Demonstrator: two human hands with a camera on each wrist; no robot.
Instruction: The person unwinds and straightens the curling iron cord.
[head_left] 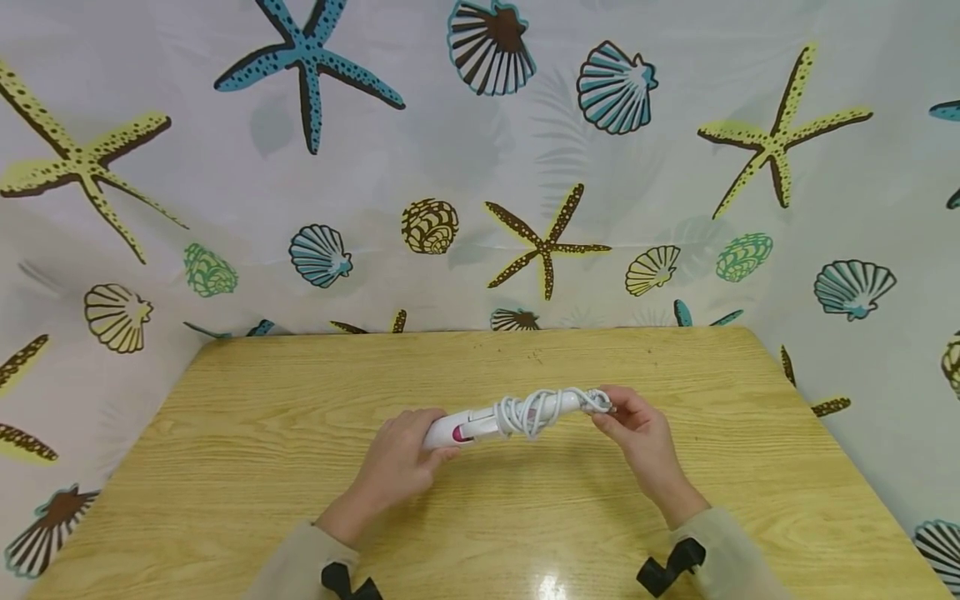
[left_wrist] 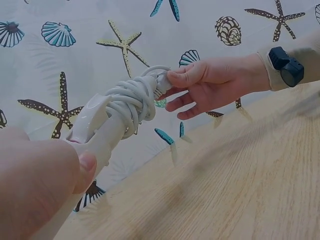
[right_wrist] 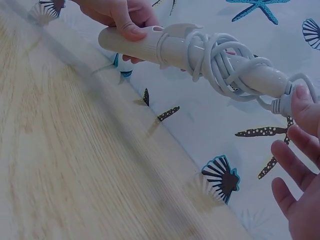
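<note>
Left grip [head_left: 401, 454]: curled round the left end of a white wand-shaped appliance [head_left: 482, 423], thumb along the near side, other fingers over the far side. Right grip [head_left: 641, 433]: narrow, thumb and index finger pinching the pale plug [right_wrist: 283, 105] at the appliance's right end; in the right wrist view the remaining fingers are loosely spread, not touching the appliance.

Position of appliance: between the two hands, running left to right, held up over the tabletop [head_left: 285, 383] and apart from it. In the head view its right end sits a little above its left end; whether that is height or distance, cannot tell from that view alone.

Cord [head_left: 520, 417]: white, wound in several loose, crossing loops round the right half of the body, just beside the right grip. A bare stretch of casing separates the loops from the left grip. On that stretch, close to the left fingers: a pink-red mark [head_left: 461, 433] and a raised lever [left_wrist: 92, 116].

Surroundings: pale cloth [head_left: 420, 142] printed with starfish and shells, behind the far edge and at both sides. Light sleeves [head_left: 727, 546] on both arms; black device [head_left: 672, 567] at each wrist.
</note>
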